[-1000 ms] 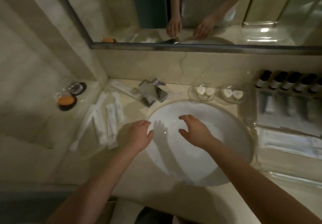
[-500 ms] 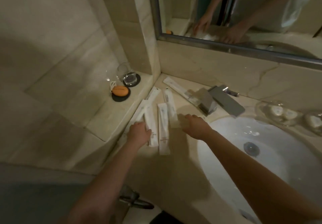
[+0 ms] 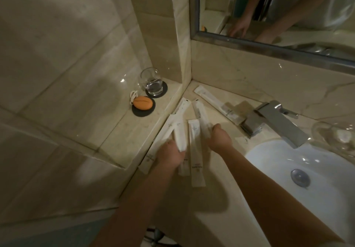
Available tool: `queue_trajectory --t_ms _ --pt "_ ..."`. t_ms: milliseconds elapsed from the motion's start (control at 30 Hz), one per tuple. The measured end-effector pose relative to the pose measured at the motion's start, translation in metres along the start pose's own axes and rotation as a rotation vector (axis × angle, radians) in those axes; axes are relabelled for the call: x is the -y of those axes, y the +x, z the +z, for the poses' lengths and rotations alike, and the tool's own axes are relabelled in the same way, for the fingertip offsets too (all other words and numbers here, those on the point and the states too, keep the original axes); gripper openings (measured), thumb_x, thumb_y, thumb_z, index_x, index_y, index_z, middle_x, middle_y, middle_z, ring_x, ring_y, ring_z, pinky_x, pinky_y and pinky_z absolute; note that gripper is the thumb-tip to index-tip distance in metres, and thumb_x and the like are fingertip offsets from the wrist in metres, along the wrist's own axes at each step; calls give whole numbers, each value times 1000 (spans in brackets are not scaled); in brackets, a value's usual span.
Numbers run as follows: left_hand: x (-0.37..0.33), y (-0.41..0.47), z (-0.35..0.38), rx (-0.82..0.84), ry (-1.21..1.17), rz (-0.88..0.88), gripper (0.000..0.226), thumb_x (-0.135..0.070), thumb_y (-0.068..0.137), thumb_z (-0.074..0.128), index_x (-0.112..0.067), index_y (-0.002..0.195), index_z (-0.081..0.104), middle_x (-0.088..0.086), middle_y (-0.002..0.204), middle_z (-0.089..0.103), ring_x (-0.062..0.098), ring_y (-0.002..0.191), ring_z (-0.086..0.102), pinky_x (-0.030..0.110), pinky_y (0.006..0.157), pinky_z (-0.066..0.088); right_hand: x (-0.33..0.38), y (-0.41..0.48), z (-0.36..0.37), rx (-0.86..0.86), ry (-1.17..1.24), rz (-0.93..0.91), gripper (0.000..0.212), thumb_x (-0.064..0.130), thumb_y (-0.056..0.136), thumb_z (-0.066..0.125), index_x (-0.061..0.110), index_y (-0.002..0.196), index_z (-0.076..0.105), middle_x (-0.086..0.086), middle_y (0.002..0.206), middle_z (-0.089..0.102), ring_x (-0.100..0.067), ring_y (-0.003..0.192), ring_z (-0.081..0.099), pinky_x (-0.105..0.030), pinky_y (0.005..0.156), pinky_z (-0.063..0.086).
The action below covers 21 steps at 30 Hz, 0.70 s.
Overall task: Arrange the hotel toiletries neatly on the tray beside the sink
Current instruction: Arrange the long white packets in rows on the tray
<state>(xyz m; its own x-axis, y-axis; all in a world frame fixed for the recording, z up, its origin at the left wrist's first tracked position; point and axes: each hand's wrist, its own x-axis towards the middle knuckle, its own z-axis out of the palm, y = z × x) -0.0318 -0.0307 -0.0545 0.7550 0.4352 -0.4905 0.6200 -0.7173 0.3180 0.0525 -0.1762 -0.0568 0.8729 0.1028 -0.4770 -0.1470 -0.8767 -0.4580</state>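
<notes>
On the counter (image 3: 221, 198), left of the sink (image 3: 278, 169), the white packets (image 3: 196, 150) lie fanned towards its back-left corner (no tray in view). They look light, thin and slippery, so best pinched mid-length. The left hand (image 3: 170, 155) grips one; the right hand (image 3: 219, 139) seems curled on another.

One head-worn camera looks down, close over the counter (image 3: 211, 218) left of the sink (image 3: 336, 185), seemingly tilted leftward.

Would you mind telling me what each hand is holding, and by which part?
The left hand grips a short white packet by its near end; the right hand grips a longer white packet, also at its near end.
</notes>
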Motion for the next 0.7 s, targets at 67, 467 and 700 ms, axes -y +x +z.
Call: queue_trajectory --t_ms 67,467,700 --pt "-1 1 -1 32 -25 -9 47 -36 85 60 -9 123 49 11 121 58 28 110 57 37 87 49 -3 1 -4 -5 -10 -31 24 15 88 54 6 110 53 -13 106 63 -29 95 61 -36 76 51" --pt "-5 -23 -11 -110 -248 30 34 -20 93 44 -7 124 37 20 120 55 35 102 60 39 80 55 -37 -47 -38 24 526 -92 22 19 93 49 8 111 49 -9 85 62 -19 63 58 -28 59 50" --pt "-36 -72 -14 -102 -550 165 14 -15 92 45 -9 103 39 10 97 65 15 72 65 25 58 53 -69 -109 -70 54 767 -230 33 33 98 42 7 113 57 -9 83 56 -17 71 55 -28 66 50"
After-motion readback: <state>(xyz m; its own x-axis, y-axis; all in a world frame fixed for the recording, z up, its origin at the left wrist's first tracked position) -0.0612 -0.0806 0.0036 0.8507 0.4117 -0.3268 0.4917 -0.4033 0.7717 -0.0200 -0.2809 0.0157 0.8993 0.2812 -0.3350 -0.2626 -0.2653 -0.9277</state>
